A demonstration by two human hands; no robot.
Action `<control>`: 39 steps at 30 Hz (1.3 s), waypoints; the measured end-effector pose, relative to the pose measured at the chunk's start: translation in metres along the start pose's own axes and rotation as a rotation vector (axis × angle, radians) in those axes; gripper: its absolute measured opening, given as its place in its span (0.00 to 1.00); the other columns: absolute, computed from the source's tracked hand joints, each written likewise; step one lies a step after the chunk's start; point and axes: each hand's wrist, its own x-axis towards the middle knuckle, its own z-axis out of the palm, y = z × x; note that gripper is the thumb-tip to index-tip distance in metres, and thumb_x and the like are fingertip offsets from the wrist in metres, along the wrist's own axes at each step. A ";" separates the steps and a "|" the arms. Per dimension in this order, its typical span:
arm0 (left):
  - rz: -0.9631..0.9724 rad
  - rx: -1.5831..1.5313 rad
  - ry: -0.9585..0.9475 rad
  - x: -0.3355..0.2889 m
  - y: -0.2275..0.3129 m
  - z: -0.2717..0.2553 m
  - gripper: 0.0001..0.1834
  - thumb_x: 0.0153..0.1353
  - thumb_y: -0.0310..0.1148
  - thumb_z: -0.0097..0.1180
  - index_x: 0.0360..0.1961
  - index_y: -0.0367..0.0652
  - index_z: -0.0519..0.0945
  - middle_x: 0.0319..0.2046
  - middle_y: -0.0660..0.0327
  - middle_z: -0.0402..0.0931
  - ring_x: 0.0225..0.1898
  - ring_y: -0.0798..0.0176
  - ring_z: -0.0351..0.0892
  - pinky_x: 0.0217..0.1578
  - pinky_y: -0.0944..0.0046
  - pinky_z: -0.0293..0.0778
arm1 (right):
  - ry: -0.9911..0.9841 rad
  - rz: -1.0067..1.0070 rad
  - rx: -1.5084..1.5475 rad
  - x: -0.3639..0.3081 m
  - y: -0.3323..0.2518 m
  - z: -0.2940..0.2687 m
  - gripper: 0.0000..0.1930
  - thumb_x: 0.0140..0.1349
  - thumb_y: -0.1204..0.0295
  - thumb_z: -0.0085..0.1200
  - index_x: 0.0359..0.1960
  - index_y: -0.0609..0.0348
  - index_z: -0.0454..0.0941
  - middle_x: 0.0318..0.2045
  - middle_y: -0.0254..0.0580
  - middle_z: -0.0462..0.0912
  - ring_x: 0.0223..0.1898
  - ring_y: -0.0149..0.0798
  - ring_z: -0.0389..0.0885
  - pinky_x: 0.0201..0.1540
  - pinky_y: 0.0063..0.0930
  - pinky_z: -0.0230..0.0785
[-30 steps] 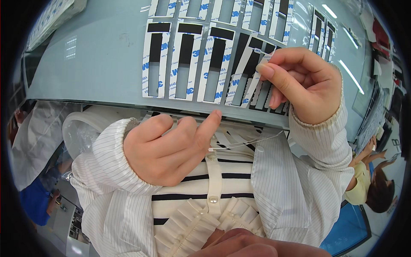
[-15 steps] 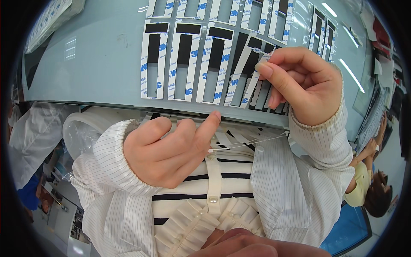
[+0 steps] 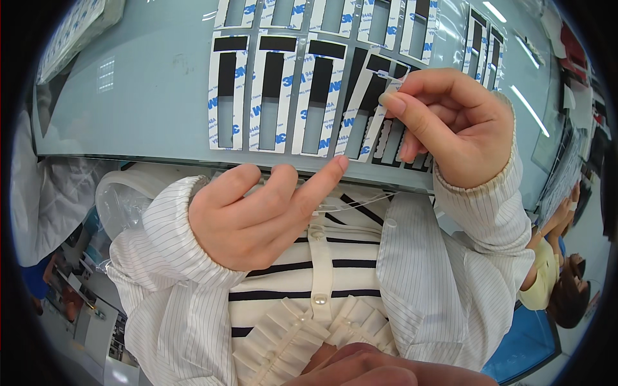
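My right hand (image 3: pixel 454 125) pinches the upper right part of a tilted white frame-shaped adhesive piece (image 3: pixel 349 122) between thumb and fingers. Blue print covers its backing, and a black band crosses its top. Dark pieces with wavy white edges (image 3: pixel 381 141) lie partly beneath it and under my right hand. My left hand (image 3: pixel 254 215) is palm-down near the table edge, its index finger stretched toward the piece's lower end. That fingertip is at or just touching the lower left corner; I cannot tell which. The left thumb is hidden.
Similar adhesive frames (image 3: pixel 257 96) stand in rows on the glossy grey table (image 3: pixel 148 122), with more at the far right. A plastic-wrapped stack (image 3: pixel 80 35) lies far left. Below the table edge is a white bin (image 3: pixel 119 193) with a clear liner. Another person (image 3: pixel 570 283) sits at right.
My left hand has moved up and slightly right, bringing its index fingertip to the lower end of the tilted piece. The right hand keeps its pinch nearly in place.
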 end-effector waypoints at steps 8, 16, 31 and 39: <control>-0.008 0.027 0.000 0.002 0.001 0.000 0.02 0.51 0.25 0.59 0.24 0.39 0.83 0.51 0.60 0.84 0.36 0.67 0.72 0.31 0.70 0.62 | -0.002 -0.022 0.009 0.000 0.002 0.000 0.07 0.64 0.80 0.61 0.43 0.69 0.80 0.32 0.44 0.87 0.21 0.25 0.82 0.23 0.13 0.72; -0.007 0.034 -0.005 0.003 0.003 0.001 0.02 0.51 0.26 0.59 0.25 0.40 0.82 0.50 0.62 0.84 0.35 0.68 0.71 0.31 0.70 0.61 | -0.015 -0.063 -0.022 0.000 0.003 0.000 0.08 0.64 0.82 0.60 0.43 0.70 0.80 0.33 0.44 0.87 0.22 0.25 0.83 0.24 0.13 0.74; 0.033 0.012 -0.087 0.011 0.001 0.003 0.06 0.52 0.32 0.62 0.24 0.44 0.80 0.56 0.65 0.82 0.35 0.65 0.69 0.34 0.68 0.64 | -0.018 -0.115 -0.088 0.000 0.001 0.000 0.08 0.64 0.83 0.60 0.43 0.72 0.80 0.34 0.46 0.87 0.23 0.25 0.83 0.25 0.14 0.75; -0.086 -0.114 -0.030 0.015 0.010 0.005 0.07 0.45 0.31 0.64 0.25 0.43 0.80 0.55 0.64 0.81 0.36 0.63 0.69 0.35 0.67 0.66 | 0.008 -0.172 -0.171 -0.004 0.005 -0.001 0.08 0.62 0.83 0.62 0.42 0.70 0.81 0.36 0.44 0.87 0.23 0.23 0.81 0.23 0.12 0.72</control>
